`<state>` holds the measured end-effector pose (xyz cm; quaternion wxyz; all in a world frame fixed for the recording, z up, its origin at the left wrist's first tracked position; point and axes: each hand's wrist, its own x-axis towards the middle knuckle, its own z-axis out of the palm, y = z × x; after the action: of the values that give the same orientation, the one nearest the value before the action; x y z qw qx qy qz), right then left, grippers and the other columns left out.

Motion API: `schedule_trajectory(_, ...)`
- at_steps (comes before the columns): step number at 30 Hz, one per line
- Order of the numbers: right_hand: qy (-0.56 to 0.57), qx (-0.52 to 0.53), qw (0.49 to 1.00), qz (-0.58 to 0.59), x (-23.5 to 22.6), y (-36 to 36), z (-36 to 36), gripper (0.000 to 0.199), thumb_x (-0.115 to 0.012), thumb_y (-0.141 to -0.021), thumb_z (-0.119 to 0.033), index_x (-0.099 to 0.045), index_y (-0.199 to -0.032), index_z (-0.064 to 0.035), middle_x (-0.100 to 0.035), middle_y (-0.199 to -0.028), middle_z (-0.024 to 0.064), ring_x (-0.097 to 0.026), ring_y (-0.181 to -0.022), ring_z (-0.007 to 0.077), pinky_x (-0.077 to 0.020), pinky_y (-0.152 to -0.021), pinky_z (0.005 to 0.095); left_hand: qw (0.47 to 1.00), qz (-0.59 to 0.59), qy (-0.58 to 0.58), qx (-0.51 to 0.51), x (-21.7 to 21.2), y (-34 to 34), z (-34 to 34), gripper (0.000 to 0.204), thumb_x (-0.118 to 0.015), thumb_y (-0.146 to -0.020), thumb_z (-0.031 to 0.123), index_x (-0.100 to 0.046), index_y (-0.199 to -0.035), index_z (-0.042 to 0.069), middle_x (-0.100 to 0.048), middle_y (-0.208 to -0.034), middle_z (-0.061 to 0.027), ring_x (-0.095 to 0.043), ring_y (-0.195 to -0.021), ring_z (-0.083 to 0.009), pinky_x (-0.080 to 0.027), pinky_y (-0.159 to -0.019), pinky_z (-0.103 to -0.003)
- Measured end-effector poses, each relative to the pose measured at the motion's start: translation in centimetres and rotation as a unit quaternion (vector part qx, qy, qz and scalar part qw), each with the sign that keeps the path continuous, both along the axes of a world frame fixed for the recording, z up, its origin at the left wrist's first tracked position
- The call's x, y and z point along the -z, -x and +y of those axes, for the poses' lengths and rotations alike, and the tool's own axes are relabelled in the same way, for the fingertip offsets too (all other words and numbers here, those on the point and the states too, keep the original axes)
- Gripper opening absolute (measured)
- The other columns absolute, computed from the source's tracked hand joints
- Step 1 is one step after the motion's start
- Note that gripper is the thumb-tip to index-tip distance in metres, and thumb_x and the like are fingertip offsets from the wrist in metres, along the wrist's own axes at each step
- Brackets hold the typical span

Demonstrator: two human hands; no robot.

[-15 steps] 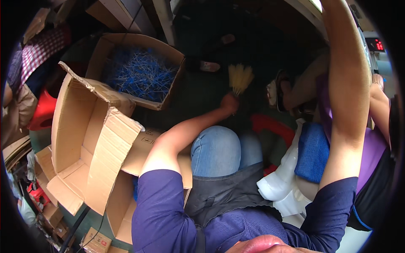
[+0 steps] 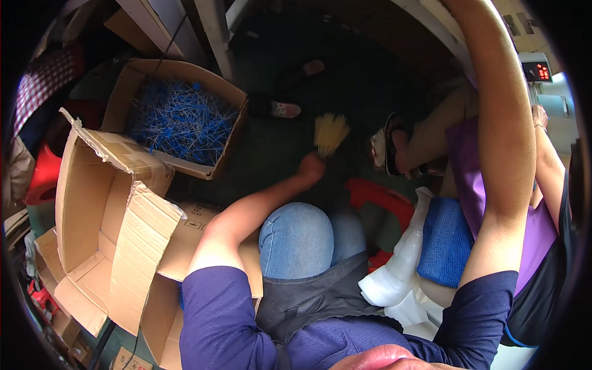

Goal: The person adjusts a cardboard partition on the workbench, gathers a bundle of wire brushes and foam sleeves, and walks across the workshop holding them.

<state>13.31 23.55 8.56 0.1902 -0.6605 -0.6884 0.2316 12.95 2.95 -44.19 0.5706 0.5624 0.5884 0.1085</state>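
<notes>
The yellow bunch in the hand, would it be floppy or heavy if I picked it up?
The yellow bunch is probably light for its size, since it looks like many thin pieces. It may spread rather than act like one stiff block, because its tops fan out beyond the left hand. It might come apart if loosened: no tie shows, though the fingers could hide one.
</notes>
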Motion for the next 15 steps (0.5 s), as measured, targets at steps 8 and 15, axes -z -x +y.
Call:
schedule_trajectory(8, -0.260, -0.176, 0.949, -0.028, 3.4, 0.4, -3.6, 0.024, -0.062, -0.090, -0.018, -0.066, -0.091, 0.0055, -0.067, -0.080, 0.0187, -0.064, -0.075, 0.0235, -0.0496, -0.072, 0.0376, 1.000, -0.003, -0.014, -0.002, -2.0, 1.1, -1.0, 0.034, -0.058, -0.087, 0.029, -0.066, -0.105, 0.001, -0.066, -0.105, -0.0261, -0.063, -0.102, -0.0417, -0.051, -0.083, -0.047)
schedule_trajectory(15, -0.228, -0.152, 0.962, 0.020, 4.7, 0.1, 0.1, 0.017, -0.060, -0.090, -0.010, -0.063, -0.095, 0.0051, -0.066, -0.078, 0.0194, -0.065, -0.074, 0.0295, -0.0499, -0.073, 0.0392, 0.991, 0.002, 0.062, 0.121, -8.5, 2.6, 2.2, 0.039, -0.054, -0.092, 0.033, -0.067, -0.085, -0.002, -0.066, -0.071, -0.0201, -0.066, -0.062, -0.0355, -0.053, -0.062, -0.044)
